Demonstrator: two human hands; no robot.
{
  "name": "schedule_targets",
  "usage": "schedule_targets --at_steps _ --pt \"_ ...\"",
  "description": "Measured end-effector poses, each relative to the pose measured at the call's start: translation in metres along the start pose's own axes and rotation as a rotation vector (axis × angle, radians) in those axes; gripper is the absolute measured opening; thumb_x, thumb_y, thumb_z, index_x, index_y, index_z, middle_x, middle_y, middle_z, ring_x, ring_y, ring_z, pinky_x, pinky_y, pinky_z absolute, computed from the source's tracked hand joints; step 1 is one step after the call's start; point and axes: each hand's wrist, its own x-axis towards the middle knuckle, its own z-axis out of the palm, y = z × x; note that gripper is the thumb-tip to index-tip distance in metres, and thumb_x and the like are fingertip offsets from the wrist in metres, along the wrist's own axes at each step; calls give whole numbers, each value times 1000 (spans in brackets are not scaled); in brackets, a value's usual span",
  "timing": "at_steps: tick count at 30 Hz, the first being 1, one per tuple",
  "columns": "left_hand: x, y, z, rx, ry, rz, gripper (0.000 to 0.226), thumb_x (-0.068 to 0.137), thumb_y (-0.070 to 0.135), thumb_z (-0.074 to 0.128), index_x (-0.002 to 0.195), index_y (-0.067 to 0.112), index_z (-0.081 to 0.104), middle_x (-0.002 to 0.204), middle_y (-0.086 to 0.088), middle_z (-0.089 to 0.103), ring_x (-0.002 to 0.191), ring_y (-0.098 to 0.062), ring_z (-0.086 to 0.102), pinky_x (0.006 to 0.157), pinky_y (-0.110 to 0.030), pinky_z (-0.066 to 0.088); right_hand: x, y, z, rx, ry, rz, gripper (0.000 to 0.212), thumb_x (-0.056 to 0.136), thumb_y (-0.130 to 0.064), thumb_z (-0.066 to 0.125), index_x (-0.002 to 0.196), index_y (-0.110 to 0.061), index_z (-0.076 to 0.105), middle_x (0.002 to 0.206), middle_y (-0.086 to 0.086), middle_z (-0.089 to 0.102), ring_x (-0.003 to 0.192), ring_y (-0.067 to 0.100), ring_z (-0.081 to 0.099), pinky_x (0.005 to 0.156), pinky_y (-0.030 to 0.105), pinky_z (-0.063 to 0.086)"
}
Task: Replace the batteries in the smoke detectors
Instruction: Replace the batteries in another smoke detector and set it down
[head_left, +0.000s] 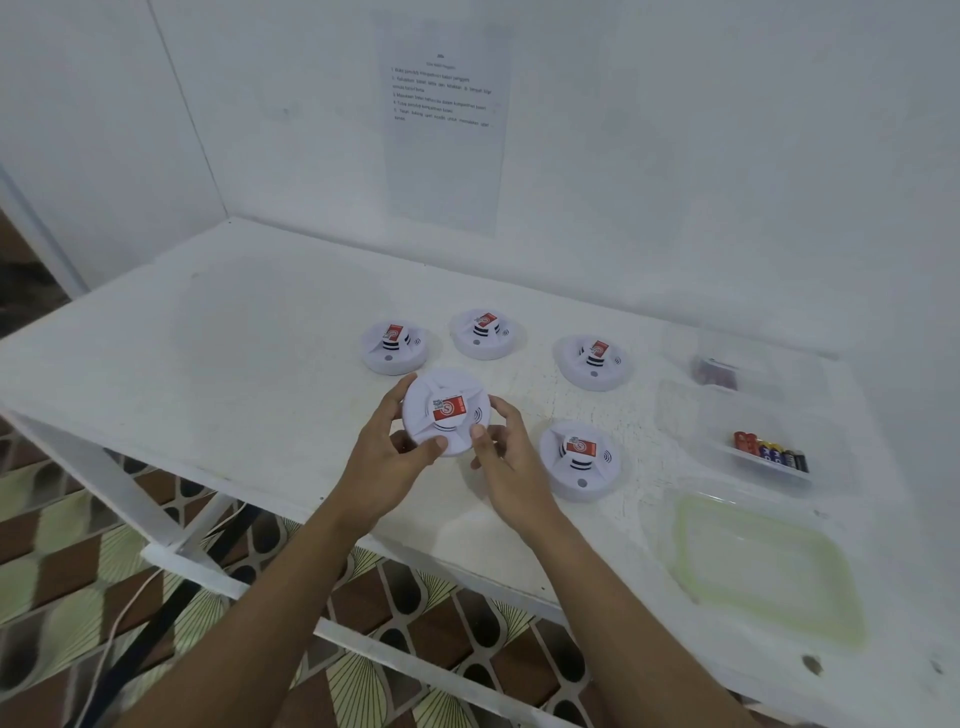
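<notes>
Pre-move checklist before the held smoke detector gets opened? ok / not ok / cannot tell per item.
1. Grip: left hand and right hand both hold the round white smoke detector with the red label by its rim: ok.
2. Back side reachable: label face is toward the camera, back hidden: not ok.
3. Replacement cells: row of cylindrical batteries lies in the clear plastic tray at right: ok; charge cannot tell.
4. Clearance: nearest resting white detector sits on the white table, apart from the hands: ok.
5. Farther clear tub holds something dark: contents cannot tell.
</notes>
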Motion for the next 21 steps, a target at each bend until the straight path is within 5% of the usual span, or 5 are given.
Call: schedule_targets --at_steps 14,21 --pt "0 -2 -2 34 -5 1 67 87 7 71 142 32 43 131 14 58 118 -9 59 90 -31 56 0 2 1 -3 12 6 34 104 -40 45 135 -44 32 114 -7 62 94 5 61 73 6 48" --pt "-1 0 -2 11 -11 -3 66 87 5 71 140 34 44 130 16 59 117 -6 59 85 -25 56 0 1 2 -10 7 1 35 104 -40 45 136 -43 31 117 -6 62 98 7 61 73 5 48"
